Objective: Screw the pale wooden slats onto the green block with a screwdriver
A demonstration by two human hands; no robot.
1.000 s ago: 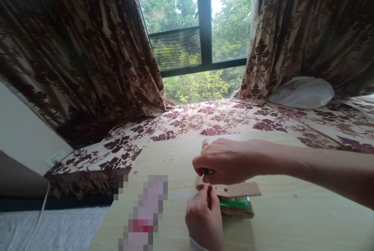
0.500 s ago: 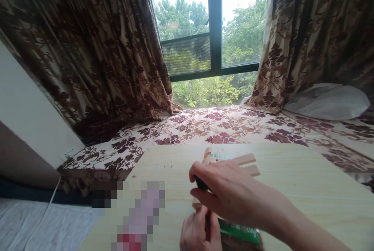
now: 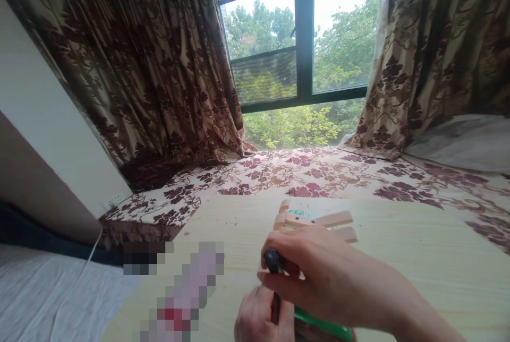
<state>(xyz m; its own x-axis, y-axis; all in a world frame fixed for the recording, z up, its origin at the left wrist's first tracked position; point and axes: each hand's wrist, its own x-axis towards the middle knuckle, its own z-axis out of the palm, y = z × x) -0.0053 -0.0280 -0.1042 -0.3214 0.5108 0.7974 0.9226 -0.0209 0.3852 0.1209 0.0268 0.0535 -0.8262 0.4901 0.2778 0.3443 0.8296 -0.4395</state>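
Note:
My right hand point(image 3: 314, 273) is closed around a black-handled screwdriver point(image 3: 273, 260), its rounded handle end facing up and its tip hidden. Directly below, my left hand point(image 3: 261, 316) has its fingers bent together at the tool's lower end; what they grip is hidden. Beyond my right hand lie several joined wooden strips point(image 3: 303, 220) with small dark spots like screw heads. Beside my left hand, partly under my right wrist, a green-edged packet point(image 3: 324, 322) shows.
Both hands work over a pale wooden table point(image 3: 227, 257) with small crumbs on it. A blurred-out pinkish object point(image 3: 199, 278) is at the left. A floral-covered ledge point(image 3: 274, 172) runs behind the table, below a window point(image 3: 305, 39) between patterned curtains point(image 3: 159, 66).
The view has shifted slightly. My right hand has turned on the handle, so its end now shows. My left hand appears a little lower and further left.

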